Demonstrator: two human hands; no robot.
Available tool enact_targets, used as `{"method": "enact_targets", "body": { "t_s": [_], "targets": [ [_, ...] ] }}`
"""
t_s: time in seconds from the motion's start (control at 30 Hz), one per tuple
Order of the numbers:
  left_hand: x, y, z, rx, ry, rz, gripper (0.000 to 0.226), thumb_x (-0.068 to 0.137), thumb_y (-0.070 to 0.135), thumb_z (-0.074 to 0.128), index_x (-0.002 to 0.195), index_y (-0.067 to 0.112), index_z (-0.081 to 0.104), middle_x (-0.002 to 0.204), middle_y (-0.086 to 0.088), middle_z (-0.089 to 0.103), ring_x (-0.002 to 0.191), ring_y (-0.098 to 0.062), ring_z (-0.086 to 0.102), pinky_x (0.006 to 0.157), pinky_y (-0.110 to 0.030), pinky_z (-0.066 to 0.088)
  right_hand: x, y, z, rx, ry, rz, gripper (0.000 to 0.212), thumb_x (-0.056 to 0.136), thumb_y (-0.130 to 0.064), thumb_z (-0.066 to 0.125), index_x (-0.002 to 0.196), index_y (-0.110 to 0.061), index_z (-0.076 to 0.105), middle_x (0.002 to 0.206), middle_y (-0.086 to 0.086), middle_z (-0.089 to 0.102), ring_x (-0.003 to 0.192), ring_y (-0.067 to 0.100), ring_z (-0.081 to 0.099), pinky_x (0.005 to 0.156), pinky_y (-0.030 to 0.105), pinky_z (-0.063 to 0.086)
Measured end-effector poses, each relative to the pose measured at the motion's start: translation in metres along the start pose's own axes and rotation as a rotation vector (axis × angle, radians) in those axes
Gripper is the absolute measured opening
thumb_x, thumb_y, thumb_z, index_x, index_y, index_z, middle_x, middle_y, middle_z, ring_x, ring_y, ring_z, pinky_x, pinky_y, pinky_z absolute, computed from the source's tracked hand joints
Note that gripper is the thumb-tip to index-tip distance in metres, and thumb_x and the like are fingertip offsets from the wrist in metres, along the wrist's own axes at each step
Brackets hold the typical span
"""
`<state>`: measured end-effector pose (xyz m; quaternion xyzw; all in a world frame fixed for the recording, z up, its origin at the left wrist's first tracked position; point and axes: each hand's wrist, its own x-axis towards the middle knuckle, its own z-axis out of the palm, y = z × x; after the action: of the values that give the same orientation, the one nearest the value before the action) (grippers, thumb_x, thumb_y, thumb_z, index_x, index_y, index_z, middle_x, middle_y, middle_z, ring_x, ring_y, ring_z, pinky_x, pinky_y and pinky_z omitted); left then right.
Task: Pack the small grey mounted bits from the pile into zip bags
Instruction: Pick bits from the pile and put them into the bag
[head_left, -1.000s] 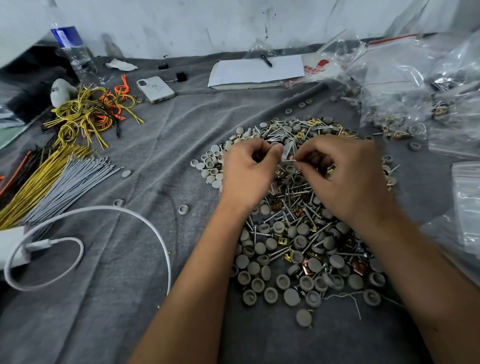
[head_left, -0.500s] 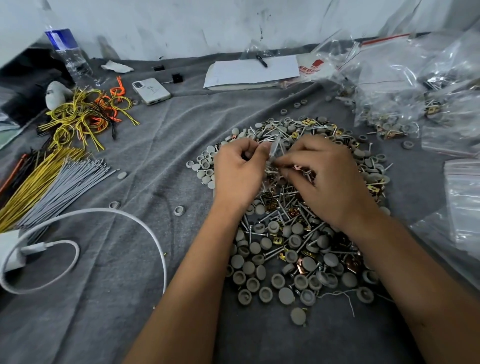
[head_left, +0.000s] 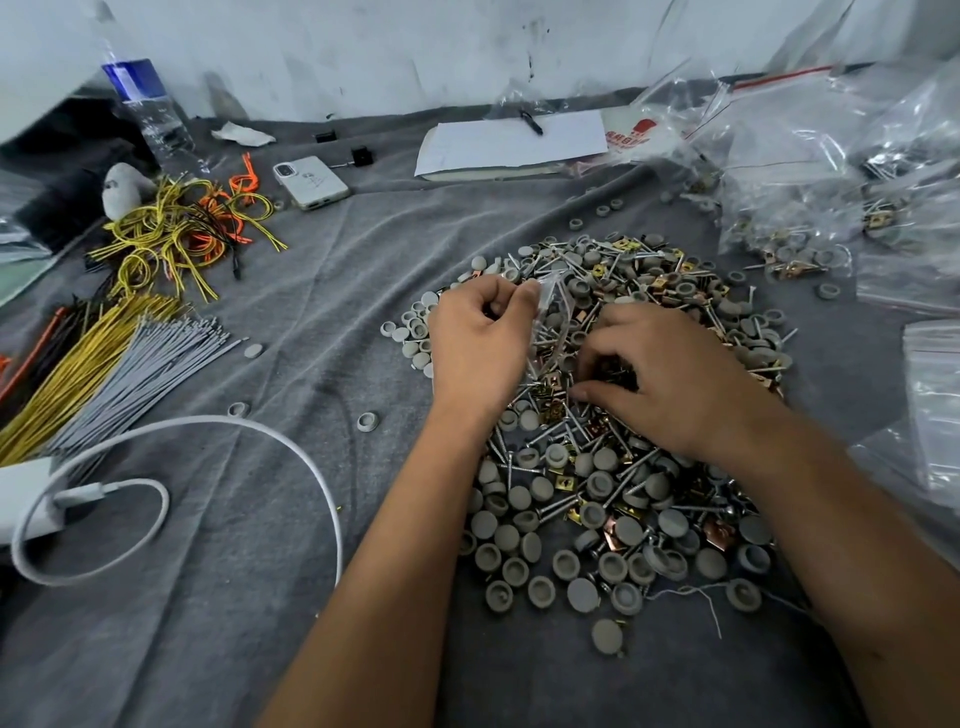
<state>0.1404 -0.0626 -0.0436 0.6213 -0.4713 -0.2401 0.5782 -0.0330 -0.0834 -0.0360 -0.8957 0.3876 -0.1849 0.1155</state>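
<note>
Grey cloth (head_left: 260, 571) covers the table in the head view. On it lies a wide pile (head_left: 613, 467) of small grey mounted bits, mixed with screws and brass and copper clips; the bits point every way, with no shared long axis, some cup side up. The left hand (head_left: 478, 348), fingers curled, pinches the top of a clear zip bag (head_left: 550, 306) that hangs tilted over the pile's middle. The right hand (head_left: 670, 374) rests on the pile just beside the bag, fingers bent down into the bits; whether they grip one cannot be told. At far right lie more zip bags (head_left: 810, 171), some filled. One white bag (head_left: 636, 136) bears red print, too blurred to read. The water bottle (head_left: 143, 104) has a blue label, its text unreadable. A white phone (head_left: 311, 182) lies face down near yellow wires (head_left: 171, 234).
</note>
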Motion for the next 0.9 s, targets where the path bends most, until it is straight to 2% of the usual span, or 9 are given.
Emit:
{"method": "enact_targets", "body": {
  "t_s": [0.1,0.2,0.27,0.37,0.47,0.57,0.67,0.8,0.9],
  "targets": [
    [0.0003,-0.0006,-0.0004,0.003,0.001,0.004,0.04,0.1,0.021,0.067,0.081,-0.013,0.06,0.062,-0.027,0.056,0.054,-0.029,0.05,0.058,-0.04,0.048,0.0002,0.0012,0.0,0.126,0.138,-0.014,0.009,0.089,-0.03,0.076,0.091,-0.022,0.071,0.09,-0.014,0.063,0.086,0.008,0.06,0.079,0.028,0.048],
    [-0.0002,-0.0005,-0.0003,-0.004,-0.029,0.0,0.037,0.101,0.022,0.067,0.082,-0.01,0.063,0.069,-0.033,0.062,0.058,-0.046,0.058,0.062,-0.049,0.054,0.0003,0.0016,-0.0013,0.233,0.287,0.015,0.006,0.091,-0.018,0.076,0.098,-0.019,0.076,0.089,-0.013,0.07,0.083,-0.004,0.064,0.077,0.008,0.047],
    [-0.0006,-0.0011,0.0002,0.014,-0.04,0.001,0.033,0.101,0.022,0.067,0.08,-0.003,0.067,0.064,-0.024,0.064,0.053,-0.037,0.058,0.057,-0.045,0.053,0.0009,0.0023,-0.0008,0.236,0.367,0.029,0.012,0.092,-0.01,0.074,0.102,-0.015,0.078,0.094,-0.01,0.072,0.085,0.0,0.065,0.081,0.002,0.042],
    [-0.001,-0.0013,0.0008,0.06,-0.052,0.036,0.032,0.1,0.021,0.068,0.071,0.009,0.066,0.054,-0.005,0.06,0.049,-0.023,0.055,0.051,-0.033,0.044,0.0017,0.002,-0.001,0.262,0.403,0.027,0.018,0.092,-0.005,0.072,0.108,-0.012,0.08,0.101,-0.005,0.075,0.092,0.004,0.068,0.086,0.007,0.047],
    [-0.0016,-0.0009,0.0026,0.097,-0.065,0.073,0.036,0.099,0.021,0.069,0.065,0.02,0.061,0.047,0.009,0.056,0.045,-0.012,0.053,0.048,-0.027,0.041,0.0003,0.0001,-0.0017,0.352,0.462,0.055,0.018,0.089,-0.009,0.079,0.107,-0.012,0.077,0.094,-0.012,0.075,0.089,-0.003,0.071,0.083,0.015,0.056],
    [-0.0028,-0.002,0.0043,0.102,-0.074,0.085,0.037,0.099,0.022,0.069,0.063,0.023,0.06,0.044,0.012,0.055,0.042,-0.003,0.048,0.048,-0.022,0.039,-0.0012,-0.0013,-0.0041,0.362,0.52,0.049,0.015,0.084,-0.014,0.084,0.097,-0.015,0.078,0.086,-0.019,0.071,0.083,-0.004,0.071,0.075,0.014,0.056],
    [-0.0033,-0.0017,0.0047,0.103,-0.092,0.094,0.036,0.1,0.023,0.069,0.065,0.024,0.062,0.047,0.011,0.058,0.043,-0.003,0.051,0.05,-0.022,0.041,-0.0012,-0.003,-0.0052,0.263,0.51,-0.018,0.012,0.081,-0.015,0.087,0.092,-0.015,0.082,0.086,-0.009,0.074,0.078,0.003,0.069,0.074,0.018,0.055],
    [-0.0046,-0.0003,0.0067,0.089,-0.105,0.103,0.036,0.1,0.021,0.069,0.065,0.025,0.061,0.046,0.015,0.057,0.042,-0.001,0.049,0.046,-0.014,0.037,-0.0007,-0.0046,-0.0026,0.198,0.478,-0.068,0.014,0.086,-0.007,0.082,0.1,-0.009,0.082,0.094,0.001,0.076,0.084,0.009,0.068,0.08,0.017,0.052],
    [-0.0045,-0.0014,0.0073,0.091,-0.097,0.11,0.038,0.099,0.021,0.069,0.063,0.027,0.06,0.046,0.015,0.056,0.042,-0.001,0.048,0.047,-0.016,0.037,-0.0016,-0.0069,-0.001,0.179,0.469,-0.064,0.018,0.085,-0.003,0.08,0.102,-0.01,0.08,0.096,-0.003,0.076,0.086,0.004,0.067,0.083,0.007,0.048]
  ]
}}
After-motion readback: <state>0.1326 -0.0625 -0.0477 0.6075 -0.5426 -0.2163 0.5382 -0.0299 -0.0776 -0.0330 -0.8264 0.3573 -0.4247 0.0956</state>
